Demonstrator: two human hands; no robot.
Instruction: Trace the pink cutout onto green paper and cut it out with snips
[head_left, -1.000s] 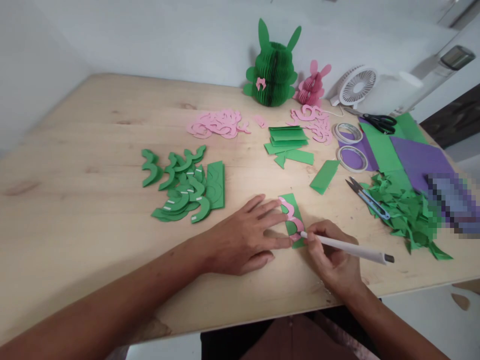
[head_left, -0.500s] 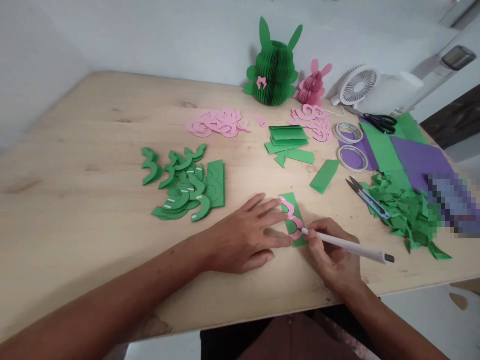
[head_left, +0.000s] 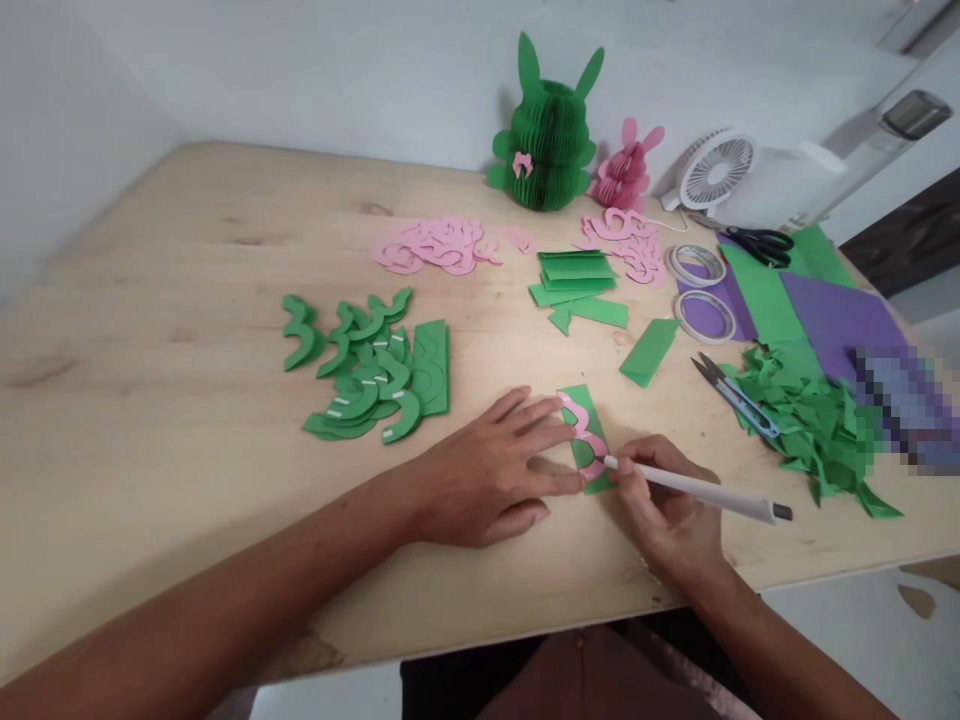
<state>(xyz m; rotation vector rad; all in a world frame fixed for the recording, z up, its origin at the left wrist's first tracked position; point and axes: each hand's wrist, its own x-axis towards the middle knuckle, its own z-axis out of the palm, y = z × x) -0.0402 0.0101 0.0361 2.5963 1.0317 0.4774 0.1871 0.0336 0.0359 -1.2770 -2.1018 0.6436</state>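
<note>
My left hand lies with its fingers spread, their tips pressing on a pink wavy paper cutout. That cutout rests on a small green paper rectangle on the table. A white pen is gripped in my right hand, its tip at the right edge of the cutout's lower curve. To the left is a pile of green wavy cutouts, some with small white strips. Beside it lies a green rectangle with drawn curves.
Behind are folded green papers, pink cutouts, a green honeycomb rabbit and a smaller pink one. At right lie tape rolls, thread snips, green scraps, black scissors and a white fan.
The pen and my right hand have shifted very slightly. My left hand and the cutout stay in place.
</note>
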